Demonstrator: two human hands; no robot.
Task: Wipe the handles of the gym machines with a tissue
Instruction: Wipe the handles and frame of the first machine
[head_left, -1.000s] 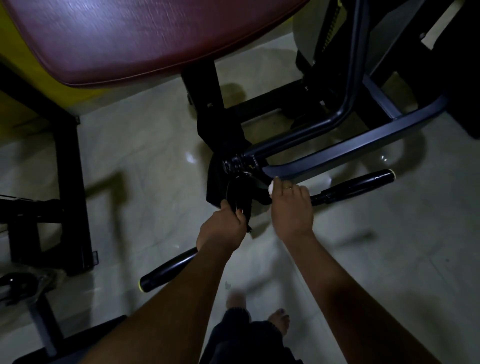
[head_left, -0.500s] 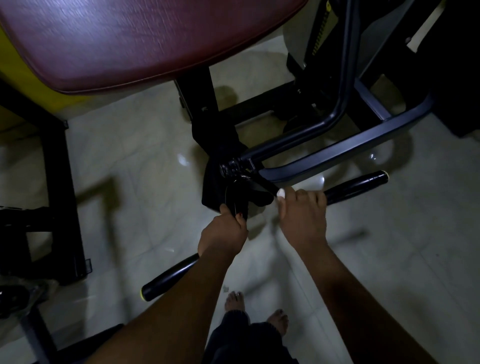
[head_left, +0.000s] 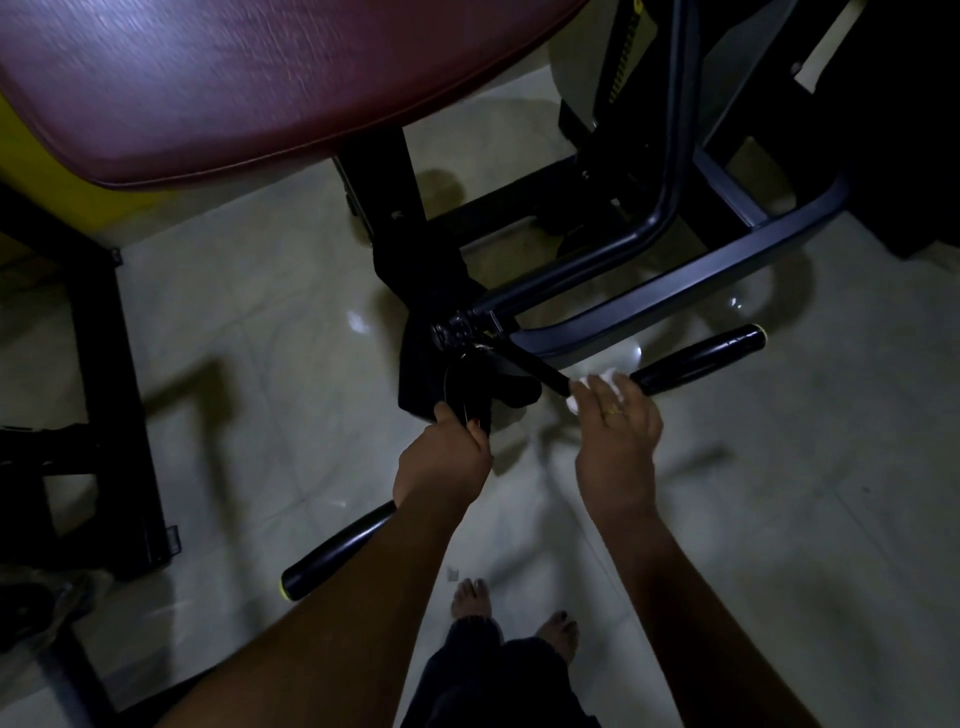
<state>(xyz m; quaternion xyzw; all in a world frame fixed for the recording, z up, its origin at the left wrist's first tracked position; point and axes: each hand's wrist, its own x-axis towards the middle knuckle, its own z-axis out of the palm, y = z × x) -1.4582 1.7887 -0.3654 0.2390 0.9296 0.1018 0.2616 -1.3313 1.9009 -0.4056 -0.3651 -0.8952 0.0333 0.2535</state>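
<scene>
Tissue (head_left: 597, 383): white, crumpled, held against the thin bar of the right handle (head_left: 701, 358), between the pivot hub (head_left: 465, 384) and the thick black grip sleeve. Shows only at the fingertips and at the thumb side of the right hand (head_left: 615, 441); remainder hidden under the palm.

Right hand: fingers curled over the bar from above, clamping the tissue onto it; ring on one finger. Sits just inboard of the grip sleeve; touching its inner end or just short of it, cannot tell.

Left hand (head_left: 441, 462): wrapped round the upper part of the left handle (head_left: 337, 556), directly beside the hub, thumb against the black disc. Lower end of the left handle: thick black sleeve, yellow end cap, angled down and left.

Writing: yellow strip (head_left: 621, 52) on the upright at top, dark marks too blurred to read.

Surroundings: maroon padded seat (head_left: 234, 88) above and left of the hub; black tubular frame (head_left: 675, 306) running right from the hub; pale glossy tiled floor (head_left: 779, 493) beneath; two bare feet (head_left: 470, 597) at bottom centre.
</scene>
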